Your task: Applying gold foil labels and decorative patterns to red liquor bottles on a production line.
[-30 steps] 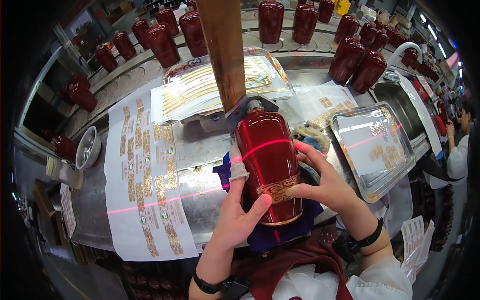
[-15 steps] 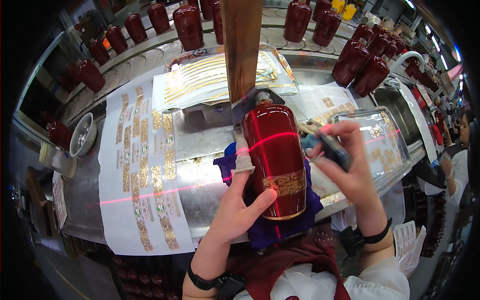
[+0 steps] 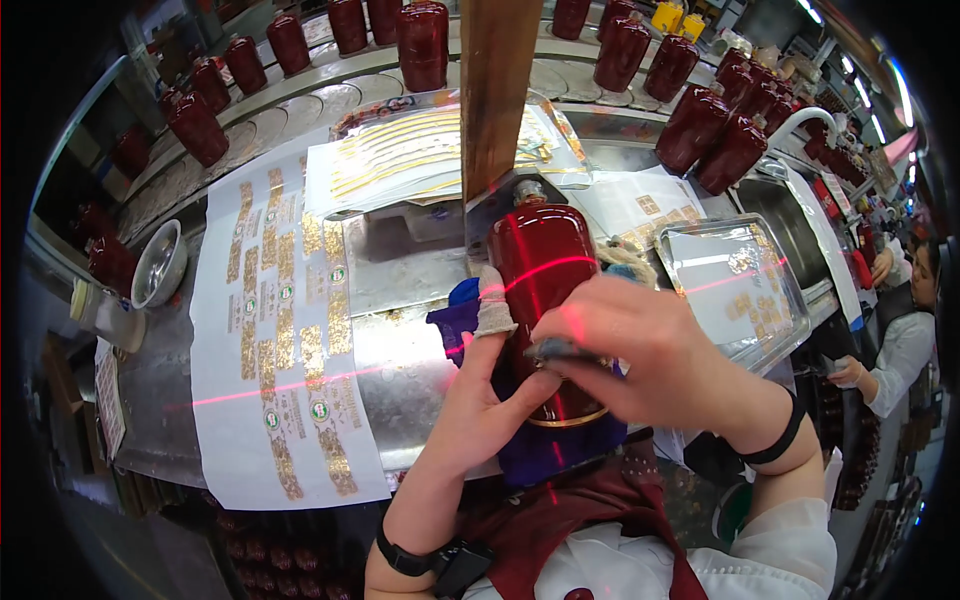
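A glossy dark red bottle lies tilted on a purple cloth, its neck pointing away from me. My left hand grips the bottle's left side, thumb across its lower front; a pale cloth cover sheathes one finger. Over the lower front of the bottle, my right hand is closed on a dark flat piece, which meets the bottle near my left thumb. What kind of tool it is, I cannot tell. The gold patterned band low on the bottle is largely hidden by my hands.
White sheets of gold decals cover the left of the metal table. A wooden post rises behind the bottle. At right stand a clear tray and a sink. Red bottles line a conveyor. A co-worker is at far right.
My right hand has moved left and down with the dark piece, from beside the bottle onto its lower front. My left hand keeps its grip. Bottles on the conveyor have shifted rightward.
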A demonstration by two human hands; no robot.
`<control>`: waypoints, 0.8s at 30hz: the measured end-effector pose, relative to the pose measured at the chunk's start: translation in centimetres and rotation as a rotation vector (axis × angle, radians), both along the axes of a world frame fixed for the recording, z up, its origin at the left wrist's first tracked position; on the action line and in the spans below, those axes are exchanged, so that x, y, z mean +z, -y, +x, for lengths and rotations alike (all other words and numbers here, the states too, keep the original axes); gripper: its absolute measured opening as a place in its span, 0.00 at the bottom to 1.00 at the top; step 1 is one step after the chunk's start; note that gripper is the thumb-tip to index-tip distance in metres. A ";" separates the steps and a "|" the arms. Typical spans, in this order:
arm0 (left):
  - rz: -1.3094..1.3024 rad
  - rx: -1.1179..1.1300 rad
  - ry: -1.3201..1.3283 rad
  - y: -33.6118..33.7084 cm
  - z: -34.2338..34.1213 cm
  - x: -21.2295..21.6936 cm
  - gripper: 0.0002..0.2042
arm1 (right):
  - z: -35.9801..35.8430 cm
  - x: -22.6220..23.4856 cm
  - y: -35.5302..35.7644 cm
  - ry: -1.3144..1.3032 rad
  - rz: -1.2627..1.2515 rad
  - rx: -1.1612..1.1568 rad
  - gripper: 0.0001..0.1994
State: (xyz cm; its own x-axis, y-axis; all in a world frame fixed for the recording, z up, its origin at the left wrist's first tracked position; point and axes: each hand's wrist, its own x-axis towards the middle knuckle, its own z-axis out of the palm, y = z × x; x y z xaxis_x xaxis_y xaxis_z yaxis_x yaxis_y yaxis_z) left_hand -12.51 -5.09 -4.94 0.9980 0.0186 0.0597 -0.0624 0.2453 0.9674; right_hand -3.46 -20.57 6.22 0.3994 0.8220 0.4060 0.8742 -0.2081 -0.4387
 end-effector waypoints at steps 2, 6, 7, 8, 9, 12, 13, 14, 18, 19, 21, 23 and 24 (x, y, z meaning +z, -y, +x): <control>-0.064 -0.014 -0.005 -0.1 0.1 -0.1 0.32 | 0.2 -0.1 0.6 0.077 0.093 -0.082 0.12; 0.175 0.028 -0.065 0.0 0.5 0.0 0.32 | -1.6 -1.1 2.4 0.148 0.154 0.120 0.11; 0.217 0.079 0.071 0.4 0.6 0.0 0.31 | -2.4 -1.4 3.0 0.046 0.144 0.142 0.12; 0.190 0.101 0.061 0.6 0.6 0.0 0.31 | -3.0 -1.7 3.6 -0.016 0.210 0.190 0.12; 0.163 0.124 0.047 0.8 0.5 0.1 0.31 | -3.2 -2.0 4.1 -0.102 0.240 0.172 0.14; 0.078 0.132 0.062 1.1 0.3 0.3 0.30 | -2.5 -2.7 5.1 -0.235 0.357 -0.103 0.14; 0.085 0.136 -0.003 1.1 0.1 0.4 0.29 | -1.9 -3.0 5.0 -0.243 0.298 -0.133 0.13; 0.073 0.134 0.006 1.0 0.0 0.4 0.28 | -1.3 -3.3 4.9 -0.221 0.195 -0.152 0.13; 0.076 0.139 -0.054 0.8 0.1 0.7 0.26 | 0.6 -4.4 4.1 -0.215 0.352 -0.191 0.13; 0.221 0.117 -0.127 0.6 0.1 0.9 0.22 | 0.7 -4.4 3.9 -0.230 0.378 -0.064 0.12; 0.371 0.149 -0.181 0.9 0.1 1.1 0.18 | 0.5 -4.3 4.0 -0.244 0.274 -0.014 0.13; 0.334 0.183 -0.203 1.0 -0.1 1.3 0.17 | 0.2 -4.0 4.0 -0.206 0.332 -0.104 0.12; 0.309 0.186 -0.255 1.0 -0.2 1.3 0.18 | 0.1 -4.0 3.9 -0.198 0.391 -0.178 0.12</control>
